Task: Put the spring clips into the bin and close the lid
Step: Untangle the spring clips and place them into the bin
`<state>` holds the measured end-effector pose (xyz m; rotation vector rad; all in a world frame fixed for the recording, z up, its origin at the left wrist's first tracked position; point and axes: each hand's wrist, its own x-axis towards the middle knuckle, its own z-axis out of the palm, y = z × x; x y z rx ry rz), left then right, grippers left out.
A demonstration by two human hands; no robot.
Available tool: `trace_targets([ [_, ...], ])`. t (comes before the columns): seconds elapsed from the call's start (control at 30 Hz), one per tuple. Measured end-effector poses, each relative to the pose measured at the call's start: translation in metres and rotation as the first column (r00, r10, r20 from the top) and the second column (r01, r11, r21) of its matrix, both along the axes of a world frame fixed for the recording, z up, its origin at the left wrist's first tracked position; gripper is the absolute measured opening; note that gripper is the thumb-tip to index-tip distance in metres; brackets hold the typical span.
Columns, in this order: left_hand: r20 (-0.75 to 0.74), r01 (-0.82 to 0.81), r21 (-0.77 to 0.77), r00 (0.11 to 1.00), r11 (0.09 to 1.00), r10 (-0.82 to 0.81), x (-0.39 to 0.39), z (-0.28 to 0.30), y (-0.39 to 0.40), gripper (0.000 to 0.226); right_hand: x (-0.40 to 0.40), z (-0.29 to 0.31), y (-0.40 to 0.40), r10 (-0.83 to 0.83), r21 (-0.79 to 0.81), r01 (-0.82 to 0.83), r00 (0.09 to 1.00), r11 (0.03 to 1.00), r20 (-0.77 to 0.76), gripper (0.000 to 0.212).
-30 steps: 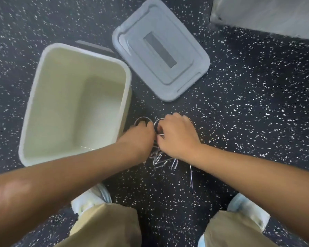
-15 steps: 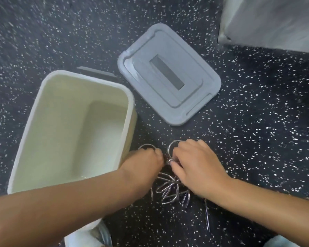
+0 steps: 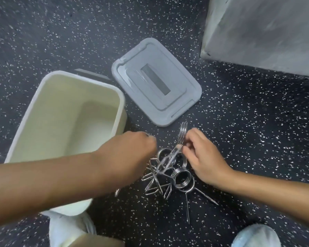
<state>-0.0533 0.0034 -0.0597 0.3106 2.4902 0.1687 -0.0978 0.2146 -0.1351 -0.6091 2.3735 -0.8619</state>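
Gathering step: right hand [image 3: 202, 157] pinches one of the spring clips [image 3: 169, 172]; left hand [image 3: 132, 154] is clenched, contents unclear; next, carry them to the empty bin [image 3: 118, 111]

A single wide-angle camera sits on the person's head and looks steeply down at the speckled floor [image 3: 239, 139], so both forearms enter from the bottom edge and the shoes (covered in white) show at the lower corners. It is near enough that the left hand [image 3: 132, 154] and right hand [image 3: 205, 161] fill the lower middle, with the open bin [image 3: 34, 107] at left and its lid [image 3: 185, 82] above centre. A grey block [image 3: 266, 32] cuts the upper right; straight edges bow toward the frame's margins.
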Motion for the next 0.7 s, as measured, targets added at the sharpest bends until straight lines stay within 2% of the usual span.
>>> trace_targets([
  [0.13,-0.079,-0.121,0.117,0.988,0.986,0.13,0.007,0.018,-0.017,0.009,-0.004,0.015,-0.019,-0.14,-0.082,0.146,0.987,0.986,0.074,0.007],
  [0.23,-0.1,-0.211,0.18,0.968,0.961,0.232,0.014,0.033,-0.033,0.01,-0.006,0.023,-0.032,-0.122,-0.094,0.129,0.99,0.987,0.075,0.008],
  [0.33,-0.159,-0.298,0.224,0.928,0.928,0.337,0.025,0.043,-0.051,0.022,-0.008,0.031,-0.046,-0.086,-0.106,0.094,0.993,0.99,0.079,0.007],
  [0.43,-0.218,-0.431,0.314,0.834,0.846,0.506,0.043,0.05,-0.064,0.022,-0.008,0.037,-0.055,-0.058,-0.139,0.073,0.993,0.988,0.107,0.007],
  [0.53,-0.262,-0.524,0.339,0.745,0.781,0.614,0.061,0.054,-0.077,0.02,-0.009,0.042,-0.063,-0.069,-0.2,0.09,0.992,0.976,0.109,0.01],
  [0.7,-0.217,-0.698,0.352,0.587,0.624,0.78,0.088,0.055,-0.101,0.023,-0.024,0.061,-0.078,-0.026,-0.285,0.026,1.0,0.958,0.006,0.014],
])
